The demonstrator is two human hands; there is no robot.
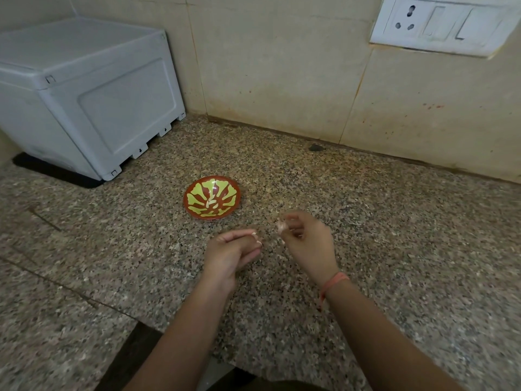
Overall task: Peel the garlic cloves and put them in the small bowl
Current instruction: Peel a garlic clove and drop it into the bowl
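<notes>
Head view of a speckled granite surface (408,249) set against a beige tiled wall (282,66).

The right hand (307,244) hovers above the surface, just right of centre. Its grip is closed: thumb and fingertips (293,221) pinch a garlic clove (281,225) with pale, pinkish skin. The clove is blurred, so how much of the skin is still on it cannot be told. A red-orange thread band (335,280) circles the right wrist.

The left hand (234,252) is held just beside the right, the two apart and not touching. Its thumb lies along the top and its fingers curl loosely beneath. Pale flecks at the fingertips may be nails or scraps of skin, so whether this grip holds anything cannot be told.

The small bowl (194,193), red-brown with a yellow-green leaf pattern, stands on the surface beyond the hands, near the left hand and slightly farther from the right. A few pale peeled cloves (211,204) lie at its centre.

A grey plastic appliance housing (84,94) sits on a dark mat (56,172) in the far left corner. A white switch-and-socket plate (442,24) is mounted on the wall at upper right.
</notes>
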